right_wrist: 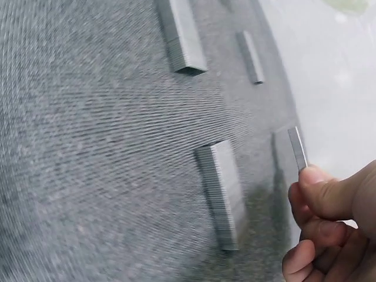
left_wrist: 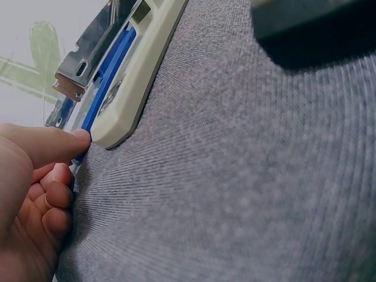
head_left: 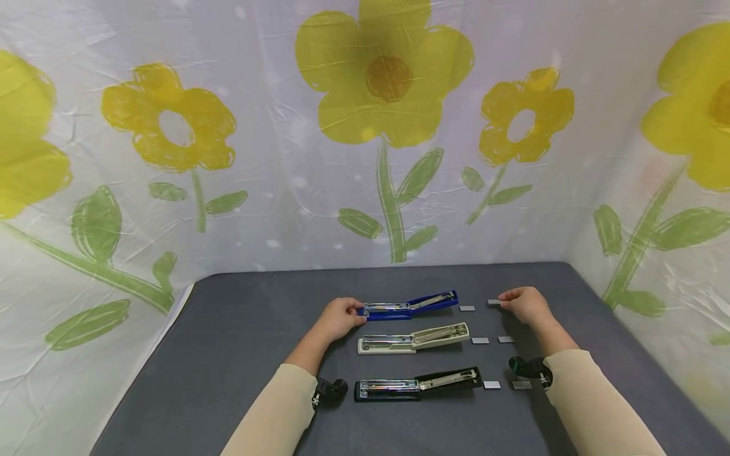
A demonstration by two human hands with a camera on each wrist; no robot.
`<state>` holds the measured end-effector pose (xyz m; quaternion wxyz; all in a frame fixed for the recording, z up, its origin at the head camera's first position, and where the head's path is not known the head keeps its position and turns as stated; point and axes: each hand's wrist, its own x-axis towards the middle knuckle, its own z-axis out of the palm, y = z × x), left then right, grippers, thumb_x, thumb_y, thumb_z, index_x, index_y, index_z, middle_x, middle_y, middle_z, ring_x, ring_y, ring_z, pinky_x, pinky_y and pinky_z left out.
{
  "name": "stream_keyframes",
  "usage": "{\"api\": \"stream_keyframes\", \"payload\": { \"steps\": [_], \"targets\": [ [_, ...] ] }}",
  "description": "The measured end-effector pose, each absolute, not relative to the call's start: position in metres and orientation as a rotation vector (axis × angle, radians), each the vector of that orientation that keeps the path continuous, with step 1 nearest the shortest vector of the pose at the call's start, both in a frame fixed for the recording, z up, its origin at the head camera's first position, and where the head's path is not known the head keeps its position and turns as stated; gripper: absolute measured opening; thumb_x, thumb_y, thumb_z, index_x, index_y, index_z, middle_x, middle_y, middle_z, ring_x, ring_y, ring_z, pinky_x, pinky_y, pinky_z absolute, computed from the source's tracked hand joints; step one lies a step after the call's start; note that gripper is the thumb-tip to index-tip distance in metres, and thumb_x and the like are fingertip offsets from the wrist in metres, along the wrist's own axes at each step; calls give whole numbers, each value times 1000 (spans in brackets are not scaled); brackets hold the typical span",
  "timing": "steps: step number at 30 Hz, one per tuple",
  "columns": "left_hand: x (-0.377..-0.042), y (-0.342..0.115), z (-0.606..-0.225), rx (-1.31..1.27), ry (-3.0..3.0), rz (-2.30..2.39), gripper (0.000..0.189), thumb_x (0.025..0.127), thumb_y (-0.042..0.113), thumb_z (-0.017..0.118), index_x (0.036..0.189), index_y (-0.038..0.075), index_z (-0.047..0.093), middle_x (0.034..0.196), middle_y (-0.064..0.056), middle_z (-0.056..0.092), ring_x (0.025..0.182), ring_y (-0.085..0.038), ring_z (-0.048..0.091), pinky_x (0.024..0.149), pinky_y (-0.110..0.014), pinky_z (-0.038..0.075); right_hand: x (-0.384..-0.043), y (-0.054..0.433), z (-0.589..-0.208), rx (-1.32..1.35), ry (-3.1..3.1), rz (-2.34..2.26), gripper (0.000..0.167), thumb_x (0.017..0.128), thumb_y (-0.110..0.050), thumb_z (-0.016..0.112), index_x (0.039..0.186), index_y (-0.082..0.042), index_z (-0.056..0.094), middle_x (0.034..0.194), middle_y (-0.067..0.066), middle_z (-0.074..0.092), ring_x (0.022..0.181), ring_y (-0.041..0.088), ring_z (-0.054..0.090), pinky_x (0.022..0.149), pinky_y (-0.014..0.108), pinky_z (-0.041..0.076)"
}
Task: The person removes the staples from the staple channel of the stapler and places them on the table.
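Note:
My left hand (head_left: 340, 318) pinches the left end of an opened blue stapler (head_left: 393, 315), the farthest of three. Seen from the left wrist, the thumb (left_wrist: 64, 143) presses that blue end while the other fingers curl below. Between the thumb and fingers of my right hand (head_left: 527, 305) is a strip of staples (right_wrist: 298, 147), held to the right of the blue stapler. Another staple strip (head_left: 467, 308) lies near the stapler's raised right end. Nearer to me are an opened cream stapler (head_left: 388, 348) and an opened black stapler (head_left: 390, 398).
Two staple strips lie right of the cream stapler, one close (head_left: 480, 340) and one farther out (head_left: 505, 339). Beside the black stapler are two more strips, one (head_left: 492, 384) near its end. A flower-printed curtain (head_left: 274, 209) borders the dark grey table (head_left: 228, 380) at the back and sides.

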<state>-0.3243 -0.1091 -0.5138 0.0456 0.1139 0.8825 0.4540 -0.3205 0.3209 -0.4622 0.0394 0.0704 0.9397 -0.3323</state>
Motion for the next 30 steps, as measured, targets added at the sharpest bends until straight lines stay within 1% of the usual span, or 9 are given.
{"api": "stream_keyframes", "payload": {
  "steps": [7,12,21,24,27,30],
  "targets": [
    [-323,-108,-514,352,2687,1391,32,92,8,76,122,-4,71,66,1,49,59,-13,43,63,-30,37,-320,320,-471,226,2894,-1034,23,99,-4,65,116,12,68,121,32,63,108,45,58,90,56,46],
    [-322,-109,-514,352,2697,1393,32,91,7,77,120,-5,71,66,2,49,59,-12,43,63,-30,37,-320,319,-473,199,2900,-1035,23,98,-4,66,116,11,69,120,31,64,111,46,57,93,57,44],
    [-322,-111,-515,338,2693,1387,32,91,7,77,120,-4,71,66,2,49,59,-12,43,62,-29,37,-321,319,-476,106,2910,-1011,23,96,-2,67,115,11,69,117,31,65,111,47,58,93,58,45],
    [-322,-112,-515,343,2698,1387,33,91,7,77,121,-5,71,66,2,49,59,-12,43,62,-29,37,-323,319,-474,84,2901,-992,26,94,-2,69,117,12,68,120,33,64,113,48,57,93,58,45],
    [-320,-113,-516,347,2710,1362,34,92,8,76,123,-4,70,65,1,49,58,-12,42,61,-29,37,-327,316,-471,77,2897,-955,33,93,-4,72,120,12,65,123,34,62,112,48,58,93,57,46],
    [-318,-113,-516,358,2719,1326,36,94,10,74,127,-4,68,65,2,49,56,-12,42,59,-29,36,-330,309,-464,90,2876,-923,44,96,-12,72,129,13,59,127,35,60,113,49,59,92,58,47]
  ]
}}
